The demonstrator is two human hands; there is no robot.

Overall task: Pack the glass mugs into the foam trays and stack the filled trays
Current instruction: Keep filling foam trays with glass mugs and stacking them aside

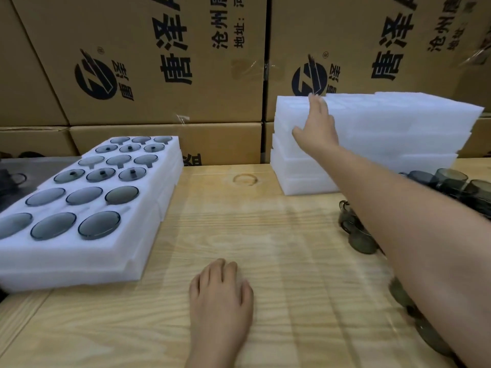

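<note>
Our right hand [317, 126] lies open, fingers straight against the empty foam trays [398, 134] stacked at the back of the worktop [265, 235]. We should peel off only the top one, with the left hand [221, 290] resting flat and the mugs [451, 179] just beside the stack.

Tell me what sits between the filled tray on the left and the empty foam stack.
Head view: only bare wooden table between the filled tray and the empty foam stack, with a faint ring stain. The left hand rests nearer the person.
</note>
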